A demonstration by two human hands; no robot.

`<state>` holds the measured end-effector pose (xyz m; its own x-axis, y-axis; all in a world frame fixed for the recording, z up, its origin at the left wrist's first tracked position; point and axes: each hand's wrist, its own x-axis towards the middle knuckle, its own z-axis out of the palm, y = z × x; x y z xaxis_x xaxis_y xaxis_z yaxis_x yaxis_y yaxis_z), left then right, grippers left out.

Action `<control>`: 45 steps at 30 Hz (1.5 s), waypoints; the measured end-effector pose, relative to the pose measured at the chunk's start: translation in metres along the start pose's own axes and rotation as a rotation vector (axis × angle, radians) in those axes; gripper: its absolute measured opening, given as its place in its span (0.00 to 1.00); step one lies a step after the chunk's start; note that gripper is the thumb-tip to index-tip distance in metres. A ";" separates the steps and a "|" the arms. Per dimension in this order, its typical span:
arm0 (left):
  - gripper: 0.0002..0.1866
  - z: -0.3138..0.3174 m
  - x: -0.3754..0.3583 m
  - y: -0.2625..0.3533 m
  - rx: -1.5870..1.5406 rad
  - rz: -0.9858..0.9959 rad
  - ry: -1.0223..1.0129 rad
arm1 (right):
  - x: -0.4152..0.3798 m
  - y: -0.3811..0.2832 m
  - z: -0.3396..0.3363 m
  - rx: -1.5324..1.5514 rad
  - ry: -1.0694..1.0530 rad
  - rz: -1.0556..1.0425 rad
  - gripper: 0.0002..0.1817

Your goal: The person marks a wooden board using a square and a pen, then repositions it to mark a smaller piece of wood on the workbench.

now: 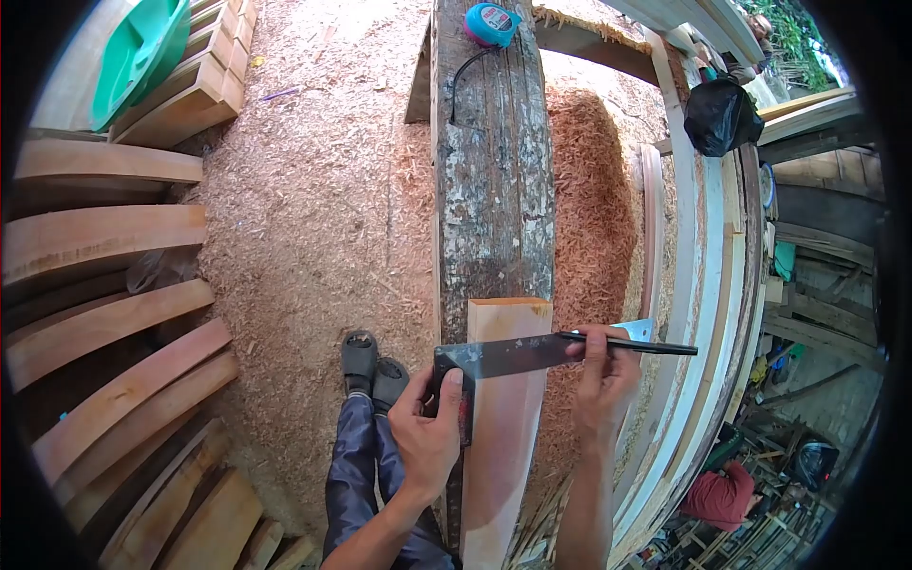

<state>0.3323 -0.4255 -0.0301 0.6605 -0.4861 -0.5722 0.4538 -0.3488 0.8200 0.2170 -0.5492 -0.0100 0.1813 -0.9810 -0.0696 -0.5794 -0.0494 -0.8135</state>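
A pale wooden board (502, 427) lies lengthwise on the worn, paint-flecked bench (494, 209). Across its face, near the far end, rests a dark metal try square (518, 355). My left hand (432, 427) grips the square's stock against the board's left edge, thumb on top. On the right side, my right hand (606, 375) pinches a slim black pencil or pen (665, 348) between thumb and fingers, its tip pointing left over the blade. Those same fingers sit right at the blade's far end, past the board's right edge.
A blue tape measure (492, 26) sits at the bench's far end. Curved planks (104, 233) are stacked at left, below a green plastic tray (142, 57). Shavings (304, 218) cover the ground. Long timbers (708, 266) and a black bag (720, 116) are at right; a person in red (717, 496) is beyond.
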 end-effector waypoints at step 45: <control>0.15 -0.038 -0.038 -0.038 -0.052 0.008 -0.144 | -0.094 0.018 0.008 -0.449 -0.201 -0.440 0.17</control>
<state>0.3123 -0.3633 -0.0392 0.5732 -0.5997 -0.5584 0.4817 -0.3046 0.8217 0.1953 -0.4569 -0.0229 0.5964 -0.7993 0.0730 -0.6845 -0.5540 -0.4739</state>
